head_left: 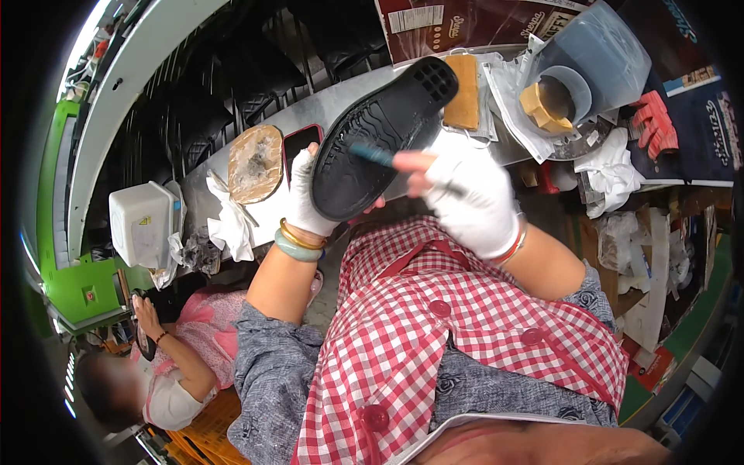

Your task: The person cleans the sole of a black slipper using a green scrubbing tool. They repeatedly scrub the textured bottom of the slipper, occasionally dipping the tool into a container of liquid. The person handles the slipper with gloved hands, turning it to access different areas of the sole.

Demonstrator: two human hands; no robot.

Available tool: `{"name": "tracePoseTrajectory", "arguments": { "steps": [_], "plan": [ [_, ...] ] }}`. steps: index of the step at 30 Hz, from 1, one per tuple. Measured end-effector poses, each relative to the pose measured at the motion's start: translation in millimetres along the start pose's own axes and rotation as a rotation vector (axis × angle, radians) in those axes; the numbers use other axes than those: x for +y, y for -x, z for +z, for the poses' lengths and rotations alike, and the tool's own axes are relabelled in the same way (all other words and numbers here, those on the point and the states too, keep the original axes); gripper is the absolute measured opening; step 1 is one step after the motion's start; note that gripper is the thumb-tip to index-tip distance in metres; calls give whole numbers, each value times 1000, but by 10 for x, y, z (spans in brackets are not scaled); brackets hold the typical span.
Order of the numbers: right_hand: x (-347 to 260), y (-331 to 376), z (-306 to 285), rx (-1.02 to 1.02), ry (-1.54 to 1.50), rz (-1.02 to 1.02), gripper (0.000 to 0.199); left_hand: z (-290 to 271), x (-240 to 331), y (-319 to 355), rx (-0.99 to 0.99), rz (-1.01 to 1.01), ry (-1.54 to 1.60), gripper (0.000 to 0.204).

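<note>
The left hand [310, 198], in a white glove, holds a black shoe [380, 136] sole-up above the bench [333, 105], its grip closed round the toe end with the thumb at the sole's edge. The right hand [469, 201], also gloved but with bare fingertips, is closed on a thin brush [372, 153] with a blue-green handle, whose tip lies on the middle of the sole. The right hand is blurred, so exactly how the fingers pinch the brush cannot be told.

What could go wrong, as I judge it: the shoe is held at one end only, so pressure from the brush may tip the heel down or twist the shoe out of the grip. A stroke running past the sole's edge could smear the left glove or the checked apron below. The phone [298, 143] lies just under the toe, where a drip could land.

Counted: one shoe, one brush, two gloved hands, one phone. On the bench lie one round brownish pad [256, 163], one tan block [463, 91], one clear tub [601, 58] with a yellow piece inside, and several crumpled white rags [229, 221]. One white box [143, 221] sits to the left. One other person [182, 364] works at the lower left.
</note>
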State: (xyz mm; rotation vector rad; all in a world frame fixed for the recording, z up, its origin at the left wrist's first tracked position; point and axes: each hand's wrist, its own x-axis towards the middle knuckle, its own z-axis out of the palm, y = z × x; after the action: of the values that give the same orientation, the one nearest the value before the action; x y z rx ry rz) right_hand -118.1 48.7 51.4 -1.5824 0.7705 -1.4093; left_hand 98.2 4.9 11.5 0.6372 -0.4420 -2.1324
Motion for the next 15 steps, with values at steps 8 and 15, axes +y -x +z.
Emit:
{"name": "tracePoseTrajectory", "arguments": {
  "steps": [8,15],
  "plan": [
    [83,-83,-243,18,-87,455,14,-21,-111,0,-76,9,-136,71],
    [39,-49,-278,327,230,263,19,35,-206,23,99,24,-73,73]
  ]
}}
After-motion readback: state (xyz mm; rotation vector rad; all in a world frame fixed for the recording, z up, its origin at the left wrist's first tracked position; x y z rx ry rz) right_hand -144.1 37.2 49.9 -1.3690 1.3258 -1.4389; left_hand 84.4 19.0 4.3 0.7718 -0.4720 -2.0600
